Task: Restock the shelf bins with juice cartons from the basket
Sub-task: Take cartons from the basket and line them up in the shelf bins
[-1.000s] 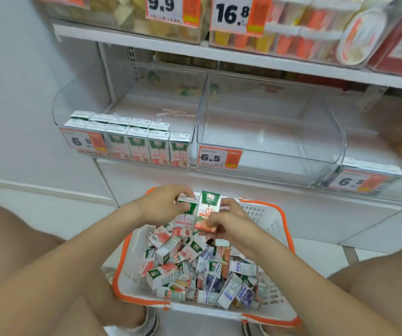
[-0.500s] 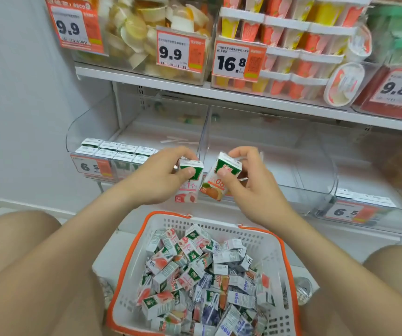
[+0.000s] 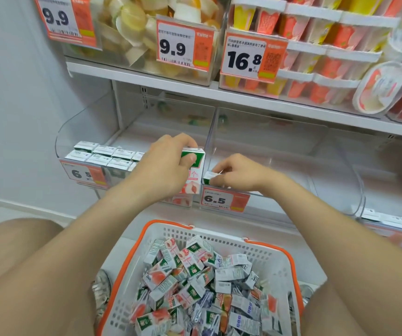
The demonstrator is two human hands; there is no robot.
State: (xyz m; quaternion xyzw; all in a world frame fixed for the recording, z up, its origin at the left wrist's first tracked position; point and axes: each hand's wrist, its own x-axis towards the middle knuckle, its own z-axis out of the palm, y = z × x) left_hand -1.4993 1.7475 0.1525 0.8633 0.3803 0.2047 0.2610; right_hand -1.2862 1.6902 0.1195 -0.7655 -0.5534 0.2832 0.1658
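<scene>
A white basket with an orange rim (image 3: pixel 241 241) sits between my knees, heaped with small juice cartons (image 3: pixel 195 282). My left hand (image 3: pixel 163 166) grips a green-and-white peach carton (image 3: pixel 194 166) upright at the right end of the left clear bin (image 3: pixel 83 132), where rows of cartons (image 3: pixel 108 156) stand. My right hand (image 3: pixel 236 173) holds another carton (image 3: pixel 210 177) down at the front left corner of the middle bin (image 3: pixel 292 151), just behind its front wall. The rest of that bin looks bare.
Price tags reading 6.5 (image 3: pixel 215 198) hang on the bin fronts. A third bin (image 3: pixel 393 219) at the right holds cartons. The shelf above (image 3: pixel 219 93) carries jelly cups and tubs with 9.9 and 16.8 tags. A white wall stands at the left.
Both hands rose from the basket with a carton each and moved forward to the shelf; the left reached the left bin, the right lowered its carton into the middle bin.
</scene>
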